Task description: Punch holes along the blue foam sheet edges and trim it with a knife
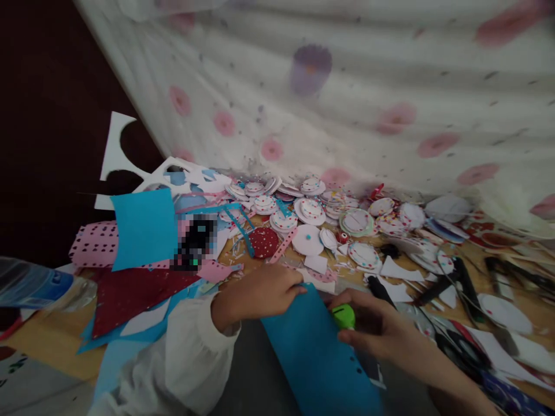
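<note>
My left hand [264,292] pinches the top of a blue paper sheet [316,346] between thumb and bent fingers. Small dark holes show along the sheet's right edge, low down. At that same edge, further up, my right hand [368,326] grips a small green craft punch [344,316], its thumb below and fingers above. The punch is against the sheet's edge; whether the paper sits inside its slot I cannot tell. A grey surface lies under the sheet.
White paper discs stuck with colourful pins [310,211] crowd the table's back. To the left are a flat blue sheet [145,228], a red sheet [139,294], a blurred-out phone [197,242] and a water bottle [39,283]. Scissors [463,349] lie at right, below a flowered curtain [347,104].
</note>
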{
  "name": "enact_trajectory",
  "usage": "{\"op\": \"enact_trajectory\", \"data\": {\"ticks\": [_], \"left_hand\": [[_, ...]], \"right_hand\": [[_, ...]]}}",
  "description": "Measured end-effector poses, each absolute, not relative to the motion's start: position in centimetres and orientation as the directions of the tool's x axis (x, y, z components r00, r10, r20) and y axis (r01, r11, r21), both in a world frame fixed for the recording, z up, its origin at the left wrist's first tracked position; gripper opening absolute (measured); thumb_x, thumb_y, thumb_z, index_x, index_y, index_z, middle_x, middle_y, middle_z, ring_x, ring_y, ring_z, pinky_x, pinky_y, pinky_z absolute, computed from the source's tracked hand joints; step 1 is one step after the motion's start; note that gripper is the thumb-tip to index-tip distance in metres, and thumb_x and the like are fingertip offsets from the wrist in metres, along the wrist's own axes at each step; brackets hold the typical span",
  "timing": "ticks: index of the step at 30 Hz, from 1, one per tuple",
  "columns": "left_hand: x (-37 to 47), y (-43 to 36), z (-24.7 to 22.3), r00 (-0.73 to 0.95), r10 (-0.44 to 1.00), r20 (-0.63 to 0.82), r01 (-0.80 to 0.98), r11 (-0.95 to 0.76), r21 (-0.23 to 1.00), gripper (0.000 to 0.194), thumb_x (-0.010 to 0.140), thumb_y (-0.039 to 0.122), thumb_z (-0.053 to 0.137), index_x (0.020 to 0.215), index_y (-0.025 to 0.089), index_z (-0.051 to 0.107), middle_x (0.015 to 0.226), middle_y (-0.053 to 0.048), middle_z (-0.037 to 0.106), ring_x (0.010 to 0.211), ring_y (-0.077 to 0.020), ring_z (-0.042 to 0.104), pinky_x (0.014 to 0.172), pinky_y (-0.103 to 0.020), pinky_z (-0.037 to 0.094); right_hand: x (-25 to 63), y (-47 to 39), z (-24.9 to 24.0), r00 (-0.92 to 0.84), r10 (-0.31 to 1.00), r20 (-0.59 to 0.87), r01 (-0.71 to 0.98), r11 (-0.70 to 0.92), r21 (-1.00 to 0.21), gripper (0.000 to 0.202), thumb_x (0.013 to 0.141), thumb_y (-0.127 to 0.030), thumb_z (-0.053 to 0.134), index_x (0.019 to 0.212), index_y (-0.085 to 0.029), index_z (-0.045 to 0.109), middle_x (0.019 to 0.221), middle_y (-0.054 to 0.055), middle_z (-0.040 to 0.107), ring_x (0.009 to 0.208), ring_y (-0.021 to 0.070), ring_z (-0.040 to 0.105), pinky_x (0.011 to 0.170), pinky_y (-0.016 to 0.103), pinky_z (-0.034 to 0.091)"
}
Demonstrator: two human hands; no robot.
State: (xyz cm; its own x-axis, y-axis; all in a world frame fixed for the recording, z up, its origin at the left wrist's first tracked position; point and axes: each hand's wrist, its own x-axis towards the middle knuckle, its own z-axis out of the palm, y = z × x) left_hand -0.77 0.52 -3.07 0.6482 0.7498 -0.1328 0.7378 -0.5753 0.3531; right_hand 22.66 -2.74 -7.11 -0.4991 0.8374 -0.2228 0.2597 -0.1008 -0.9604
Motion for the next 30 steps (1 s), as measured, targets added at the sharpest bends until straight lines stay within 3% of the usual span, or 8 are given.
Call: {"op": "enact_trajectory", "data": {"ticks": [3, 8, 10, 13, 15, 18, 25, 30], "left_hand": [[-1.2, -0.5, -3.9, 0.590, 0.802, -0.090, 0.739, -0.492, 0.460, 0.025, 0.095, 0.029, 0.049, 0.080, 0.017, 0.064, 0.077, -0.004, 0.069, 0.073, -0.0198, 0.065, 0.063, -0.027, 0.044], [-5.9, -2.3, -6.1, 0.312, 0.942, 0.124, 0.556, -0.287, 0.780, 0.031, 0.094, 0.038, 0.050, 0.120, 0.022, 0.055, 0.116, -0.007, 0.066, 0.102, -0.0196, 0.064, 0.085, -0.029, 0.051], [-9.7, -3.3, -7.2, 0.069, 0.951, 0.300, 0.654, -0.270, 0.707, 0.030, 0.095, 0.039, 0.047, 0.117, 0.021, 0.056, 0.119, -0.009, 0.064, 0.109, -0.0217, 0.061, 0.093, -0.033, 0.048], [-15.8, -5.0, -9.4, -0.013, 0.867, 0.498, 0.922, -0.182, 0.341, 0.037, 0.090, 0.041, 0.053, 0.120, 0.020, 0.058, 0.138, -0.013, 0.048, 0.130, -0.0303, 0.041, 0.110, -0.046, 0.030], [-18.7, -6.1, -10.9, 0.003, 0.877, 0.481, 0.984, -0.089, 0.156, 0.040, 0.090, 0.042, 0.050, 0.123, 0.021, 0.058, 0.143, -0.014, 0.041, 0.135, -0.0344, 0.033, 0.110, -0.051, 0.027], [-20.4, -6.9, -12.9, -0.006, 0.917, 0.398, 1.000, 0.005, 0.004, 0.042, 0.091, 0.044, 0.047, 0.127, 0.026, 0.058, 0.148, -0.013, 0.035, 0.138, -0.0375, 0.026, 0.107, -0.056, 0.027], [-19.9, -6.1, -14.3, 0.012, 0.933, 0.361, 0.997, 0.017, -0.078, 0.042, 0.090, 0.047, 0.046, 0.127, 0.030, 0.060, 0.151, -0.009, 0.032, 0.140, -0.0370, 0.021, 0.110, -0.056, 0.018], [-20.8, -4.0, -14.1, -0.103, 0.919, 0.380, 0.994, 0.079, 0.076, 0.065, 0.084, 0.058, 0.047, 0.136, 0.018, 0.045, 0.144, -0.016, 0.041, 0.133, -0.0351, 0.035, 0.107, -0.048, 0.029]], "right_hand": [[22.1, -4.2, -8.8, -0.409, 0.900, -0.151, 0.271, -0.039, -0.962, 0.024, 0.075, -0.032, 0.070, 0.093, -0.021, 0.060, 0.074, -0.001, 0.060, 0.064, 0.0142, 0.059, 0.056, 0.021, 0.050], [21.8, -5.8, -11.7, -0.294, 0.954, 0.065, 0.368, 0.176, -0.913, 0.015, 0.078, -0.026, 0.063, 0.092, -0.021, 0.060, 0.084, 0.003, 0.065, 0.076, 0.0169, 0.064, 0.065, 0.022, 0.053], [22.5, -6.0, -12.5, -0.247, 0.957, 0.152, 0.437, 0.250, -0.864, 0.015, 0.080, -0.025, 0.061, 0.095, -0.022, 0.059, 0.087, 0.004, 0.066, 0.079, 0.0171, 0.065, 0.070, 0.023, 0.053], [23.6, -5.9, -13.3, -0.199, 0.938, 0.285, 0.517, 0.347, -0.783, 0.017, 0.082, -0.025, 0.061, 0.098, -0.023, 0.058, 0.093, 0.004, 0.067, 0.083, 0.0172, 0.066, 0.072, 0.022, 0.053], [24.0, -5.8, -13.6, -0.182, 0.925, 0.335, 0.533, 0.379, -0.757, 0.017, 0.083, -0.025, 0.060, 0.099, -0.023, 0.057, 0.093, 0.003, 0.068, 0.081, 0.0167, 0.067, 0.070, 0.022, 0.053], [24.2, -5.7, -13.9, -0.179, 0.912, 0.370, 0.527, 0.406, -0.747, 0.018, 0.084, -0.026, 0.060, 0.101, -0.023, 0.056, 0.091, 0.003, 0.068, 0.079, 0.0165, 0.067, 0.068, 0.021, 0.054], [24.0, -5.6, -14.1, -0.210, 0.891, 0.403, 0.528, 0.450, -0.720, 0.018, 0.085, -0.023, 0.059, 0.103, -0.024, 0.055, 0.093, 0.003, 0.068, 0.084, 0.0169, 0.068, 0.071, 0.022, 0.054], [23.9, -5.6, -14.2, -0.203, 0.891, 0.407, 0.521, 0.450, -0.725, 0.018, 0.085, -0.022, 0.058, 0.102, -0.024, 0.054, 0.093, 0.004, 0.068, 0.084, 0.0176, 0.068, 0.068, 0.021, 0.054]]}}
